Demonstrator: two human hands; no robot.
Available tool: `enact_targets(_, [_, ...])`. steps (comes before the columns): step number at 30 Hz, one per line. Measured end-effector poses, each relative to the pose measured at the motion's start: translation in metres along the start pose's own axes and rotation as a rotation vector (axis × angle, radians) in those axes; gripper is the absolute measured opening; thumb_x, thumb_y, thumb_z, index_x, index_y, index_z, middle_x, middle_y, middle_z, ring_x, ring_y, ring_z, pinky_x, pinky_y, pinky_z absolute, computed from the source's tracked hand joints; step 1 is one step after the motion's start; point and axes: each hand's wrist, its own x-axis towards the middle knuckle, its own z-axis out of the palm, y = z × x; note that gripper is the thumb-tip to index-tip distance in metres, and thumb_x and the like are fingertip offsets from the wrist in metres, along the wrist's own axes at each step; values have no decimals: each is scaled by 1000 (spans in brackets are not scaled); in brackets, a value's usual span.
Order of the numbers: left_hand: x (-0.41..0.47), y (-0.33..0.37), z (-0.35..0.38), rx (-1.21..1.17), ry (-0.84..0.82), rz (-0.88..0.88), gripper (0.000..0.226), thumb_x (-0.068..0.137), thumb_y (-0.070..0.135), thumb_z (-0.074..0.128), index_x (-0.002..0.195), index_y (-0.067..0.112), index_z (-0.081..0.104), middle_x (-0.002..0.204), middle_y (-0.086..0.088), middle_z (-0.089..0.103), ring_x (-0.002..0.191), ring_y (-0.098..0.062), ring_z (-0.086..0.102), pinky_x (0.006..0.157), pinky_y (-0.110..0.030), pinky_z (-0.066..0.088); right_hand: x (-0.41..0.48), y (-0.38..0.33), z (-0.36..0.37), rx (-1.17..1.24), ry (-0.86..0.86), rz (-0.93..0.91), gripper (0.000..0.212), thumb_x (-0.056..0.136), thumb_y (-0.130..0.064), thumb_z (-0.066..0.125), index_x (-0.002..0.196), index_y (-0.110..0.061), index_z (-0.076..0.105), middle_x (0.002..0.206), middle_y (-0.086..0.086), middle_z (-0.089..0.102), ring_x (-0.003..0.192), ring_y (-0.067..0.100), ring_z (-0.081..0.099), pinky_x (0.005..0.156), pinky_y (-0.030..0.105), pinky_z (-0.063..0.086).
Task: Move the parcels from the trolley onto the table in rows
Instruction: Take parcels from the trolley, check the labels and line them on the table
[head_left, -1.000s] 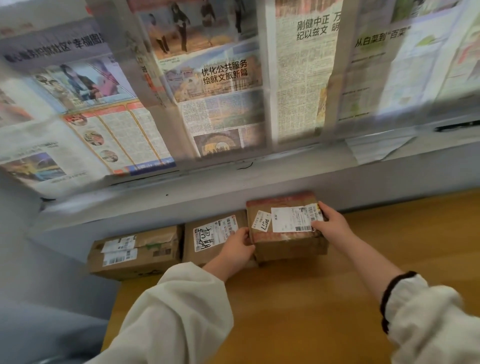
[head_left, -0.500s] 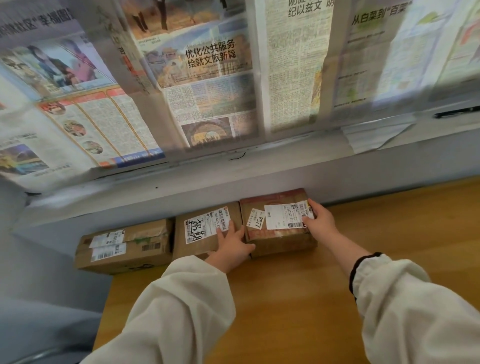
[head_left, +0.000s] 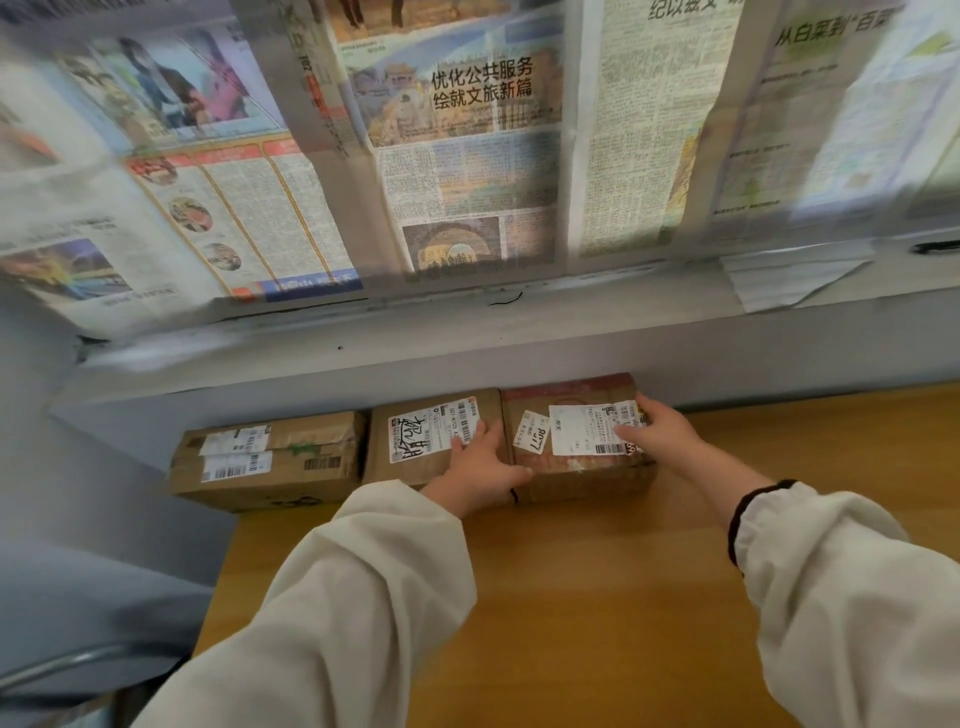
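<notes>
Three brown parcels stand in a row along the back of the wooden table (head_left: 597, 597), against the wall. The left parcel (head_left: 291, 467) and the middle parcel (head_left: 415, 410) each carry white labels. The right parcel (head_left: 571, 395), reddish on top, touches the middle one. My left hand (head_left: 478, 467) lies across the seam between these two, fingers flat on the middle parcel's label and thumb against the right parcel's front. My right hand (head_left: 660, 434) grips the right parcel's right end, thumb on its label. The trolley is out of view.
A grey wall ledge (head_left: 467, 343) runs just above the parcels, with newspapers (head_left: 467, 156) covering the window over it. Folded paper (head_left: 789, 275) and a dark pen (head_left: 935, 247) lie on the ledge at right. The table's left edge (head_left: 218, 582) drops to a grey floor.
The right parcel has moved back and left until it meets the middle parcel. My left hand has shifted from its left side onto the seam between the two.
</notes>
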Motion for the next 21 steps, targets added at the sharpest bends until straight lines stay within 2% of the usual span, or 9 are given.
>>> enact_targets(2, [-8,-1,-14,-104,54,29,84,84,41,62,150,31,10,159,0,2,144,-33,2,115,-56,11,-5,-15,-9,-100,2,-48,55,87,-18,63,137,-17,42,130,9,56,95,19,60,67,21,48])
enact_targets(4, [-19,-6,-31,-232,138,43,78,86,38,62,149,32,16,158,-1,12,144,-30,12,114,-54,18,-9,-31,-8,-260,94,-139,60,88,-23,62,141,-15,36,141,9,45,118,23,50,83,24,41])
enact_targets(6, [-33,-17,-50,-345,228,49,73,87,33,62,147,32,21,154,-4,24,141,-27,21,113,-52,24,-16,-50,6,-414,120,-265,64,88,-29,60,144,-19,31,149,5,34,134,25,35,100,34,36])
enact_targets(8, [-50,-38,-66,-336,316,48,71,88,31,61,147,30,23,152,-5,29,141,-27,23,111,-53,27,-25,-69,32,-541,74,-401,65,88,-33,59,145,-24,28,153,3,26,139,24,26,111,44,28])
enact_targets(11, [-82,-86,-85,-308,420,-8,71,86,34,62,146,30,24,150,-4,31,140,-27,25,110,-55,28,-44,-102,90,-705,-62,-578,68,89,-38,56,146,-27,23,156,1,17,143,24,16,114,49,22])
enact_targets(15, [-136,-171,-100,-265,517,-158,68,87,43,56,146,36,22,154,2,24,145,-23,6,112,-60,14,-81,-143,188,-870,-264,-804,69,89,-44,53,147,-31,19,158,-2,9,144,25,10,115,50,16])
enact_targets(19, [-200,-261,-110,-214,603,-332,70,86,48,54,146,35,21,154,4,24,145,-23,6,110,-63,15,-123,-172,287,-1002,-408,-995,71,90,-49,49,148,-34,12,158,-5,2,144,26,3,115,51,11])
enact_targets(21, [-235,-308,-112,-202,624,-415,71,85,46,54,147,34,21,154,1,25,144,-25,8,109,-63,17,-146,-182,334,-1028,-501,-1031,71,90,-48,49,148,-35,11,158,-5,1,145,25,3,115,50,11])
